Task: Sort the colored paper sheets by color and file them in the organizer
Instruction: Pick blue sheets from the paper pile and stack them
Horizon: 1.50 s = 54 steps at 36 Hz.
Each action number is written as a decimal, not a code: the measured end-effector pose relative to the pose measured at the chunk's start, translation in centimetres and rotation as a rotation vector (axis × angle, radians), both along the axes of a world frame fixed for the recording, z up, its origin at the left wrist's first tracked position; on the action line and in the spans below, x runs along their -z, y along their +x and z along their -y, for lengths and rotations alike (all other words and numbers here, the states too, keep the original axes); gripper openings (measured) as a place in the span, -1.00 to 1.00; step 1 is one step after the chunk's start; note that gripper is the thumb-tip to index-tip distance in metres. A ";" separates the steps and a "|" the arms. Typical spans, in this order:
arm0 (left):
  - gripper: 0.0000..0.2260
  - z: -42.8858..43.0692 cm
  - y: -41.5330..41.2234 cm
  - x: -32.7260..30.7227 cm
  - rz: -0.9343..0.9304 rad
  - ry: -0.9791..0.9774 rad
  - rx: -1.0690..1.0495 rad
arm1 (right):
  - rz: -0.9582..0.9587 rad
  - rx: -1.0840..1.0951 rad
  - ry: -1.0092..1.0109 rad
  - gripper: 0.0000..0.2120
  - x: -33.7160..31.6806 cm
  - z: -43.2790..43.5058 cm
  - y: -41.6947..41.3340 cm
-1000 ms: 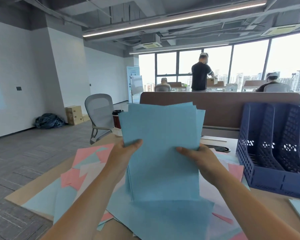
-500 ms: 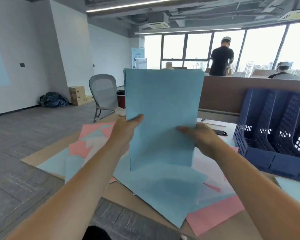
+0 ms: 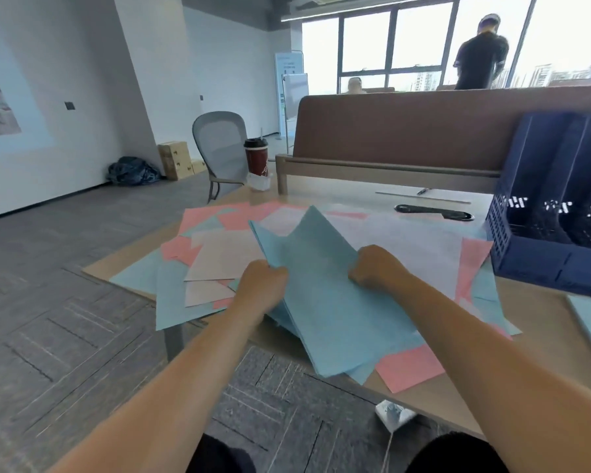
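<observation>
Checker: From the head view, where was the stack of light-blue paper sheets (image 3: 325, 302) found?

Observer: It was held low over the wooden table (image 3: 543, 312) and tilted away from the person. Whether its lower edge touched the loose paper beneath could not be told. Its far corners were seen fanned slightly apart. The dark-blue plastic mesh organizer (image 3: 546, 213) was seen standing at the right, well apart from the stack. No paper could be made out in its compartments.

Checker: Why was the stack held so?

Observer: It was judged that the edges were being squared up so that the blue set could be filed as one bundle. Scattered pink paper sheets (image 3: 413, 368) and pale, nearly white sheets (image 3: 226, 254) were seen spread underneath, not yet sorted.

Checker: And how were the hands posed?

Observer: The left hand (image 3: 261, 286) was clamped on the stack's left edge, with fingers curled round it and knuckles turned up. The right hand (image 3: 376, 268) was closed on the right edge in the same way, though its thumb was hidden. Both forearms were stretched forward, with the stack gripped between them.
</observation>
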<state>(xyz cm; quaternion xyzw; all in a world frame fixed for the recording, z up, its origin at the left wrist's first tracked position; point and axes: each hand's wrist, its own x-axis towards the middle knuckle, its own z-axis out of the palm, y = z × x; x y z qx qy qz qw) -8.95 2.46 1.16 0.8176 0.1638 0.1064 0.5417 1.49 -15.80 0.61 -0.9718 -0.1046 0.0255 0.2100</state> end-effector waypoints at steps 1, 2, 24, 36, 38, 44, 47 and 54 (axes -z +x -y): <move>-0.73 -0.1 -0.1 0.3 -0.022 0.036 -0.003 | -0.012 0.001 -0.016 -0.80 0.5 -0.1 0.1; -0.78 -0.2 -0.2 0.4 -0.040 0.063 -0.006 | -0.020 0.008 -0.024 -0.79 0.9 -0.2 0.3; -0.86 -1.8 -0.1 0.9 -0.122 0.163 -0.051 | 0.055 -0.028 0.118 -0.92 -0.7 0.8 0.4; -0.91 -2.1 0.2 1.0 0.034 -0.137 -0.153 | 0.134 0.066 0.547 -0.90 -2.3 3.4 -2.7; -0.93 -2.1 0.3 0.9 0.038 -0.265 -0.153 | 0.119 0.089 0.591 -0.93 -2.0 3.7 -3.0; -0.83 -2.2 1.2 0.8 0.026 -0.534 -0.150 | 0.009 0.141 0.632 -0.91 -0.7 3.6 -3.2; -0.85 -1.8 1.2 1.1 -0.055 -0.581 -0.078 | -0.056 0.135 0.580 -0.89 -0.1 3.4 -3.2; -0.77 -1.7 1.7 -0.2 0.036 -0.365 0.006 | -0.075 0.152 0.729 -0.83 -0.6 3.2 -3.0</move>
